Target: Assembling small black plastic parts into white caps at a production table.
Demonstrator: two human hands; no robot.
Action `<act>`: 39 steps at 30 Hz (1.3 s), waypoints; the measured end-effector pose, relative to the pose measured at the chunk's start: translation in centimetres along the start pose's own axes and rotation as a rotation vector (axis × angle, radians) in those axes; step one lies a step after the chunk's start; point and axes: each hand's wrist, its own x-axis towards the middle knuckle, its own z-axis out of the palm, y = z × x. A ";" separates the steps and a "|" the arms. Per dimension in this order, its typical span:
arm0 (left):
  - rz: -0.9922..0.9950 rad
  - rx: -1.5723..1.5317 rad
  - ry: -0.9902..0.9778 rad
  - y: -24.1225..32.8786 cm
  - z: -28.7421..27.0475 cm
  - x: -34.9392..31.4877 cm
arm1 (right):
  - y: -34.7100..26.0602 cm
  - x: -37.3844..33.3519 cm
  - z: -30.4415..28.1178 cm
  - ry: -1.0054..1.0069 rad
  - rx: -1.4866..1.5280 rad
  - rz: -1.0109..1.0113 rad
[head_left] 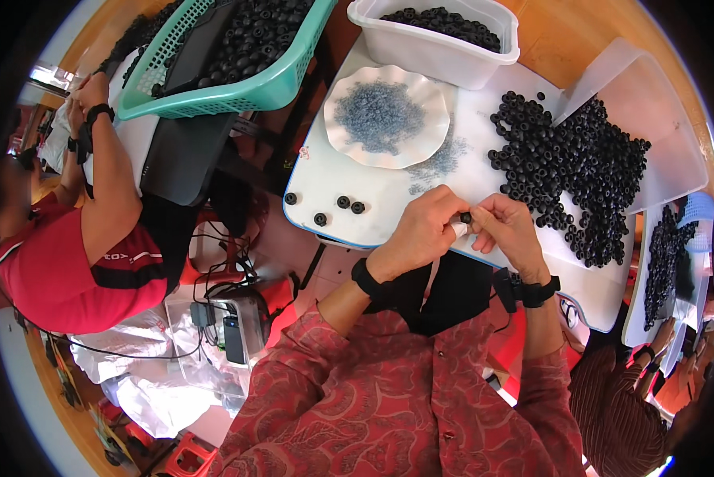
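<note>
My two hands meet over the near edge of the white tabletop [396, 187]. A small black ring-shaped part [465, 217] sits between their fingertips. My left hand [423, 226] pinches it from the left, with something white at its fingers that I cannot make out. My right hand [512, 232] is closed at the part's other side; whether it also holds a tiny piece is hidden. Beyond them, a white wavy-rimmed plate [431, 148] bears a heap of tiny bluish clear pieces [379, 115]. Several similar black parts [350, 205] stand apart at the table's left.
A large pile of black parts [563, 159] spreads over the right side, partly inside a tipped clear tub [667, 119]. A white tub [444, 65] of black parts stands behind the plate. Left are a green basket [206, 105] and a co-worker in a red shirt [94, 270].
</note>
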 end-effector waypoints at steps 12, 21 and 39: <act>-0.310 -0.633 -0.007 -0.6 -0.7 -0.5 | 1.7 -0.5 0.2 -0.003 0.012 -0.110; -0.415 -0.854 -0.018 1.4 -0.5 -0.7 | 1.9 -2.3 2.2 0.095 0.235 -0.278; -0.442 -0.925 -0.252 4.7 -2.4 -1.0 | 0.6 -5.6 2.0 0.050 0.309 -0.338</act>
